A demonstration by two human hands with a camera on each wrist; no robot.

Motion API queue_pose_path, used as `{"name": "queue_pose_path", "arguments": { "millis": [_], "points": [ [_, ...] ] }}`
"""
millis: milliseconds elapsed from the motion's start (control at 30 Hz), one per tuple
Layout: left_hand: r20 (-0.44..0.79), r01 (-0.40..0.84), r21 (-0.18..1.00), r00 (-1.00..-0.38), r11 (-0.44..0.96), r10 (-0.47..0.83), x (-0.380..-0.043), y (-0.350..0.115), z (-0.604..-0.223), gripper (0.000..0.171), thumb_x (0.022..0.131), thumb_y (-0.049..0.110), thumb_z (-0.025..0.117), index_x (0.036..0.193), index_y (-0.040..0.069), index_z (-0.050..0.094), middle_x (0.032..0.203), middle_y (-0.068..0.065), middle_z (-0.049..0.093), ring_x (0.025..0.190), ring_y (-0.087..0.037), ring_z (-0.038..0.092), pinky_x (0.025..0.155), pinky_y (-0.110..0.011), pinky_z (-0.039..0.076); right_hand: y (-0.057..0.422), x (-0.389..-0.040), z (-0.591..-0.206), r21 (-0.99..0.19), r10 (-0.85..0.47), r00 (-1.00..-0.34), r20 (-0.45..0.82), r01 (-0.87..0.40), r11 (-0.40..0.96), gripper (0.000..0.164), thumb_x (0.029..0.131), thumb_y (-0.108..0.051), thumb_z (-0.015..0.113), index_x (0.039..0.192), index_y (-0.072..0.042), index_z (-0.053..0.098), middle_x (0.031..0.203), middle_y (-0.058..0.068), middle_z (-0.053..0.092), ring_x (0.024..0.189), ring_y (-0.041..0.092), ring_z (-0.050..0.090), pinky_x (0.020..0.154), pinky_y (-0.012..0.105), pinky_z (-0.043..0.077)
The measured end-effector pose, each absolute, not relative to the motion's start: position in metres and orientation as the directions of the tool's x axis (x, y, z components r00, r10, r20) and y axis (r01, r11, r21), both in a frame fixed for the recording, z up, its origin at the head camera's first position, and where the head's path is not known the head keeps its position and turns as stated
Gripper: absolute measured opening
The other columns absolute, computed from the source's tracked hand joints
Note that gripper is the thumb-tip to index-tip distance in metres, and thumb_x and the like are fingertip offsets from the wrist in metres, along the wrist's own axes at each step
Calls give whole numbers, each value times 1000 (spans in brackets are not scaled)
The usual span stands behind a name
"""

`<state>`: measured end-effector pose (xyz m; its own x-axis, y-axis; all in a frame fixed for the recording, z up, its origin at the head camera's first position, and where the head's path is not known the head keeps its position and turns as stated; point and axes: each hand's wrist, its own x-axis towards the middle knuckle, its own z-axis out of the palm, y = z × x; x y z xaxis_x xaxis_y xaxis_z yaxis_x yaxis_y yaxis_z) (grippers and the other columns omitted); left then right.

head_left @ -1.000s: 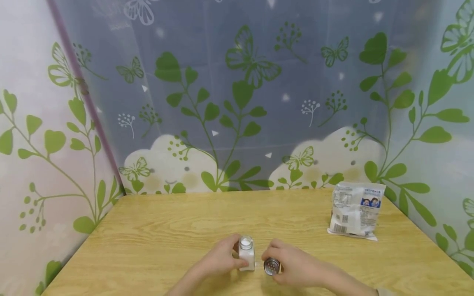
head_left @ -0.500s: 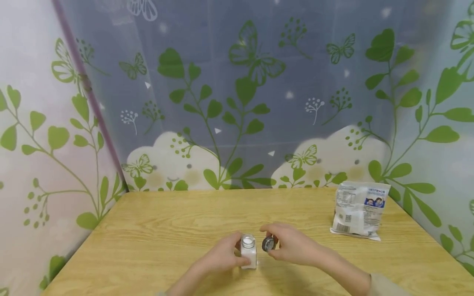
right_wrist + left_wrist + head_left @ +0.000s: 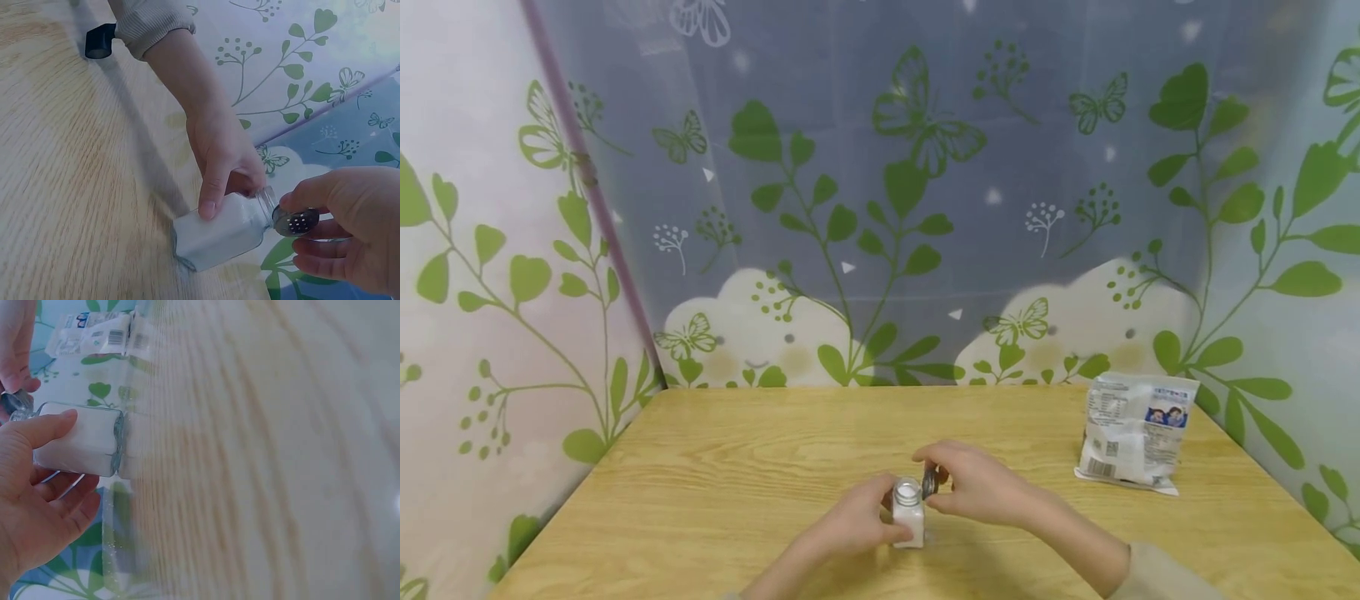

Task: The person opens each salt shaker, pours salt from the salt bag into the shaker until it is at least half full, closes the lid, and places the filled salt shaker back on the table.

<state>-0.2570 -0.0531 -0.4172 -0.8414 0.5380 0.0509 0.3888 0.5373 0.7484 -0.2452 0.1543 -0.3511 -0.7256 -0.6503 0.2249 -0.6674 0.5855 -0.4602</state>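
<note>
A square glass shaker bottle [image 3: 910, 527] stands upright on the wooden table, filled most of the way with white powder, its threaded mouth uncovered. My left hand [image 3: 856, 518] grips its side, the thumb across the near face in the left wrist view. My right hand [image 3: 983, 487] pinches a dark metal shaker cap [image 3: 296, 222] with small holes in its top. The cap is tilted on its side right by the bottle's mouth, its holed face turned away from the bottle. In the left wrist view the cap [image 3: 17, 402] is partly hidden by fingers.
A white printed bag [image 3: 1138, 433] stands at the right rear of the wooden table [image 3: 737, 450]. Behind and at both sides hangs a curtain [image 3: 820, 208] with green leaves and butterflies. A small black device [image 3: 100, 41] shows beside the left sleeve.
My right hand has lifted the cap off the tabletop area, moving it up and left to the bottle's mouth and turning it sideways. The left hand keeps its grip on the bottle.
</note>
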Motion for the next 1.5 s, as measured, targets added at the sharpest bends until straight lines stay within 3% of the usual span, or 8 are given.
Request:
{"name": "queue_pose_path", "arguments": {
  "millis": [467, 633, 867, 1000, 1233, 1500],
  "points": [
    [78, 433, 743, -812, 510, 578, -260, -55, -416, 40, 72, 20, 76, 105, 13, 55, 89, 8, 56, 83, -8, 53, 71, -27, 44, 136, -250, -345, -427, -656, -724, 213, -673, 604, 38, 79, -12, 70, 114, -5, 58, 104, 2, 60, 86, 13, 58, 71, 24, 48],
    [82, 444, 744, -802, 499, 591, -260, -56, -415, 47, 72, 19, 77, 113, 13, 55, 90, 10, 57, 84, -8, 53, 72, -26, 44, 134, -252, -345, -395, -679, -697, 232, -705, 589, 29, 78, -11, 71, 105, -5, 61, 101, 0, 61, 84, 10, 57, 73, 24, 48],
    [63, 435, 741, -804, 512, 592, -261, -58, -414, 47, 71, 21, 78, 111, 10, 56, 88, 9, 56, 82, -8, 53, 70, -26, 44, 134, -254, -346, -377, -723, -652, 229, -744, 551, 24, 77, -10, 71, 100, -9, 64, 95, -4, 58, 80, 4, 54, 70, 20, 47],
    [61, 425, 760, -800, 492, 597, -261, -60, -412, 48, 72, 20, 77, 114, 10, 55, 91, 8, 57, 85, -9, 53, 71, -25, 45, 133, -254, -347, -392, -733, -648, 207, -741, 545, 24, 78, -11, 72, 101, -10, 65, 96, -5, 58, 81, 4, 54, 71, 20, 46],
    [61, 400, 782, -812, 478, 581, -260, -64, -407, 38, 74, 22, 75, 105, 10, 55, 92, 5, 57, 89, -18, 55, 71, -29, 46, 133, -253, -350, -404, -725, -659, 198, -729, 552, 26, 80, -12, 71, 105, -9, 65, 98, -4, 57, 83, 5, 54, 71, 21, 46],
    [56, 392, 800, -803, 454, 593, -261, -66, -408, 45, 77, 23, 74, 114, 8, 54, 99, 4, 57, 93, -18, 54, 71, -28, 47, 133, -254, -356, -409, -716, -667, 206, -724, 556, 30, 80, -12, 71, 110, -10, 67, 95, -6, 55, 83, 6, 50, 71, 21, 45]
  ]
}}
